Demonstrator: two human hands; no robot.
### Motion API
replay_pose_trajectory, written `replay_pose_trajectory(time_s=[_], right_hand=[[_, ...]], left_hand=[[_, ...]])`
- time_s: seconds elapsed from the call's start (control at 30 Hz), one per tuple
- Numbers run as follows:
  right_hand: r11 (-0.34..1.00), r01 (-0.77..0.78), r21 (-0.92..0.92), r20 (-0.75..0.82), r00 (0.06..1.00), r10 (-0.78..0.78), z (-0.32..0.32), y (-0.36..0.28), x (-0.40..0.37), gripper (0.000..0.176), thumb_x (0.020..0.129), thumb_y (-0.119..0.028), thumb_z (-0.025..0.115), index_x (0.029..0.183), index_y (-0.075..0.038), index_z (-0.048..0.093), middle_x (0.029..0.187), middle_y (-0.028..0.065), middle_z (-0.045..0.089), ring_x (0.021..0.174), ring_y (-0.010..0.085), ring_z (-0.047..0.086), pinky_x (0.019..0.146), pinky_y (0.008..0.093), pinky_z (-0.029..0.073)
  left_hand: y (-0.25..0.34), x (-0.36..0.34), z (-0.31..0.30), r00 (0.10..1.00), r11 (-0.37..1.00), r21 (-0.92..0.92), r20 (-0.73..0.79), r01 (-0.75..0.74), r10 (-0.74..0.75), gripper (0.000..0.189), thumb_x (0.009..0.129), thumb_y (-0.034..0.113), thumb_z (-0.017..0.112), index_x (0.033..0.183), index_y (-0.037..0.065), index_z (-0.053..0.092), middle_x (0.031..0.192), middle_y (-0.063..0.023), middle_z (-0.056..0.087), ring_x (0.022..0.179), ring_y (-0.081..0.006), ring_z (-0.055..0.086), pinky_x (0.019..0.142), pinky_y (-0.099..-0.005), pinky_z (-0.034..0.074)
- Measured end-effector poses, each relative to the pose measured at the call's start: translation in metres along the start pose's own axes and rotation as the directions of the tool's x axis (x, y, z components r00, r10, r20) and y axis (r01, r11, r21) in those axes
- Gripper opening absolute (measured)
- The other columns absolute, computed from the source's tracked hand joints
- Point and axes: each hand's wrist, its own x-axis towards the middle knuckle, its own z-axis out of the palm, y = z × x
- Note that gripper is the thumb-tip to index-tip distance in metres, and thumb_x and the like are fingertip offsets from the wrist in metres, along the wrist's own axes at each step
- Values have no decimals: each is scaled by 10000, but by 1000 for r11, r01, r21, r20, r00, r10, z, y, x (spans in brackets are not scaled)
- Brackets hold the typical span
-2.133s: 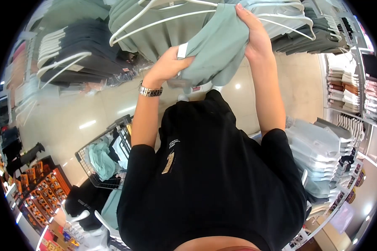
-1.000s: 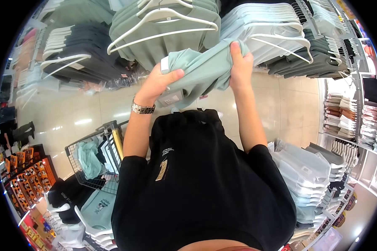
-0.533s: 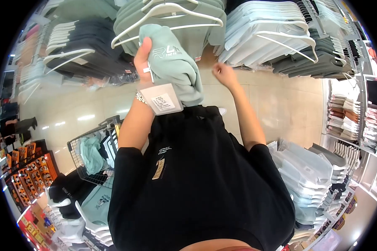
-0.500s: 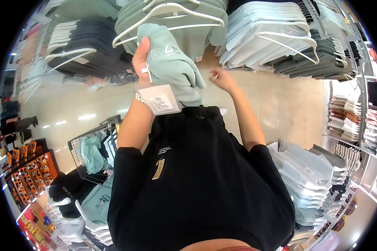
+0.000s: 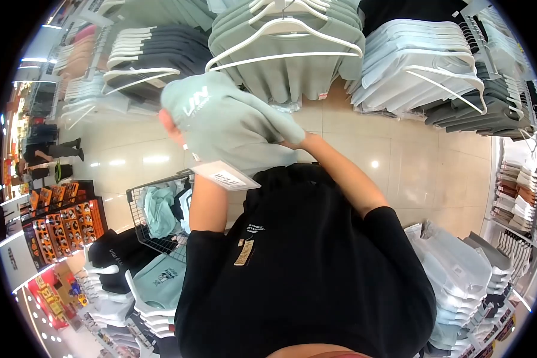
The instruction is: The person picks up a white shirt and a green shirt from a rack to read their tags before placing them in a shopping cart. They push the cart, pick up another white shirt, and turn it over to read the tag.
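Left hand [image 5: 168, 126] clamps bunched green shirt [image 5: 232, 128], tag [image 5: 225, 176] dangling; right hand [image 5: 295, 143] buried beneath, grip untellable. Mid-handling; set-down likely needs clear spot, cart [image 5: 138, 221] near.

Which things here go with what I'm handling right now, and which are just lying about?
In hand: mint shirt, its price tag, left hand gripping it, right hand hidden beneath it.
Lying about: wire basket of clothes, hanging shirts, folded stacks.
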Motion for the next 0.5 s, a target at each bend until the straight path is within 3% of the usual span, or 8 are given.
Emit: replay_pose_trajectory(time_s=[0.03, 0.13, 0.27, 0.33, 0.37, 0.43, 0.47, 0.5], right_hand=[[992, -124, 3, 196, 973, 121, -13, -16, 0, 438, 719, -265, 613, 1098, -63, 524, 1093, 118, 543, 1073, 291, 446, 919, 343, 371], [986, 18, -169, 195, 981, 15, -7, 16, 2, 285, 705, -213, 613, 931, -42, 579, 974, 93, 572, 989, 286, 476, 854, 369, 398], [988, -54, -144, 267, 959, 91, -43, 27, -19, 279, 677, -176, 648, 914, -38, 597, 956, 126, 576, 985, 296, 492, 857, 380, 396], [931, 181, -318, 199, 972, -121, -62, 10, -35, 172, 697, -193, 608, 751, -30, 606, 855, 117, 590, 857, 286, 542, 784, 381, 423], [930, 181, -320, 201, 972, -121, -69, 5, -38, 172, 697, -193, 608, 751, -30, 606, 855, 117, 590, 857, 286, 542, 784, 381, 423], [917, -12, -399, 432, 880, 199, -78, -5, -42, 173, 717, -202, 595, 786, -44, 613, 776, 134, 597, 734, 308, 561, 710, 378, 445], [915, -14, -403, 434, 878, 204, -80, -6, -42, 173, 717, -202, 595, 786, -44, 613, 776, 134, 597, 734, 308, 561, 710, 378, 445], [958, -173, -231, 407, 877, 256, -82, -5, -42, 167, 744, -190, 585, 823, -45, 608, 768, 114, 599, 710, 259, 570, 685, 343, 452]], left_hand=[[8, -2, 0, 997, 993, 97, 15, -73, 72, 551, 844, 408, 461, 1254, 48, 385, 1264, -159, 423, 1180, -302, 388, 980, -476, 312], [89, -36, -55, 990, 978, 151, 15, -143, 142, 546, 869, 424, 410, 1266, 52, 370, 1263, -170, 420, 1169, -308, 400, 981, -474, 311], [95, -41, -21, 990, 919, 370, 34, -140, 137, 537, 890, 425, 367, 1273, 49, 365, 1272, -178, 411, 1157, -306, 413, 976, -472, 312], [85, -36, -5, 983, 935, 310, 0, -172, 181, 555, 888, 446, 369, 1273, 46, 373, 1272, -176, 412, 1143, -302, 429, 964, -473, 318], [87, -35, -5, 983, 935, 308, 1, -174, 182, 555, 888, 446, 369, 1273, 46, 373, 1272, -176, 412, 1143, -302, 429, 964, -473, 318], [89, -31, -5, 997, 975, 221, 81, -36, 18, 575, 879, 463, 383, 1264, 36, 387, 1257, -173, 430, 1136, -297, 436, 958, -452, 326], [89, -31, -4, 996, 976, 215, 81, -38, 21, 575, 879, 463, 383, 1264, 36, 387, 1257, -173, 430, 1136, -297, 436, 958, -452, 326], [85, -25, 4, 990, 994, 23, 88, 109, -111, 580, 876, 463, 392, 1257, 26, 391, 1246, -175, 439, 1134, -296, 438, 958, -440, 330]])
